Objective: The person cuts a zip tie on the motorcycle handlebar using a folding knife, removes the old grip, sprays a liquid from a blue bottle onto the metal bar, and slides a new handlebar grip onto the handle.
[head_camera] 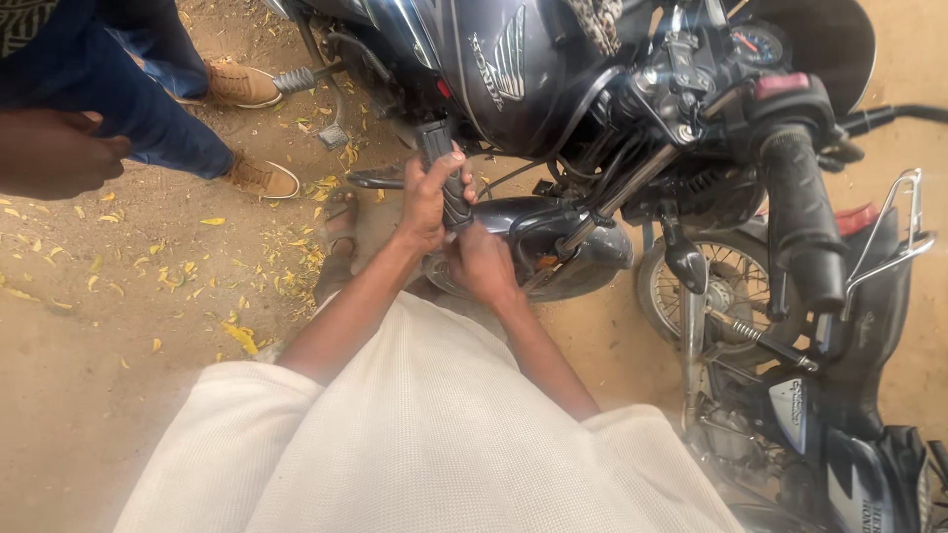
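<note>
My left hand point(428, 197) is wrapped around a black rubber handlebar grip point(441, 148), which stands nearly upright below the dark grey fuel tank point(513, 74) of a motorcycle. My right hand point(481, 262) sits just below and to the right of it, closed around the lower end of the same grip or the bar under it; I cannot tell which. The other black grip point(800, 212) of the handlebar sticks out toward me at the right. My cream shirt point(434, 434) fills the bottom of the view.
Another person stands at the upper left: blue jeans, tan shoes point(259, 178) and a hand point(54, 153). A sandalled foot point(338, 247) rests on the sandy ground strewn with yellow leaves. A second motorcycle point(839, 395) is parked at the right.
</note>
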